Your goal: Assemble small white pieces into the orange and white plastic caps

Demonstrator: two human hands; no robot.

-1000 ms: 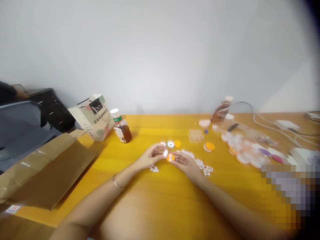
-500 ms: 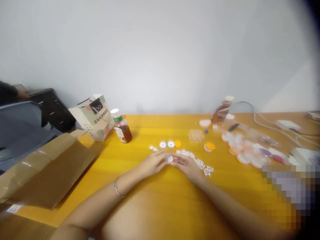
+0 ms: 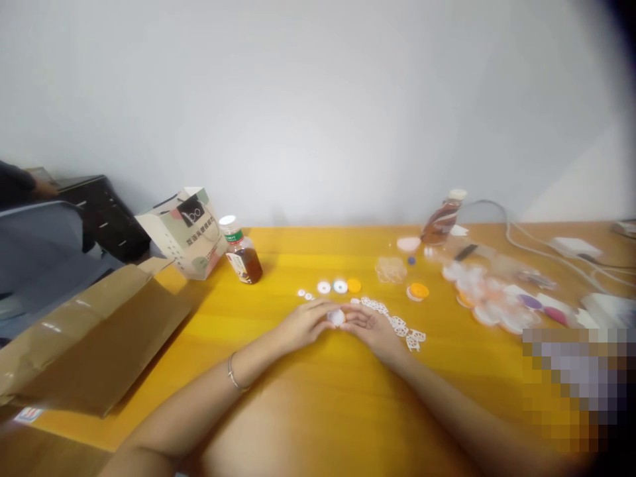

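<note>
Between my two hands, just above the yellow wooden table (image 3: 278, 417), is a small round disc (image 3: 336, 318) with a white face and an orange edge. My left hand (image 3: 309, 324) grips its left side, thumb below and fingers over the top. On the opposite side, the fingertips of my right hand (image 3: 370, 328) close on its rim. Beyond the hands lie two white rings (image 3: 340, 287) and an orange disc (image 3: 354, 286) in a row, with smaller white pieces (image 3: 301, 293) to their left. White lacy cut-out pieces (image 3: 397, 325) curve around behind my right hand.
An orange-and-white round stack (image 3: 418, 291) and clear round pieces (image 3: 390, 269) lie farther right. Two drink bottles (image 3: 244, 258) stand left and right. A paper gift bag (image 3: 183, 235) and a brown paper bag (image 3: 99, 338) occupy the left. Plastic-wrapped discs (image 3: 489, 298) and cables (image 3: 541, 248) are at right.
Almost nothing differs. Both hands stay around the disc, and the view has shifted very slightly.
</note>
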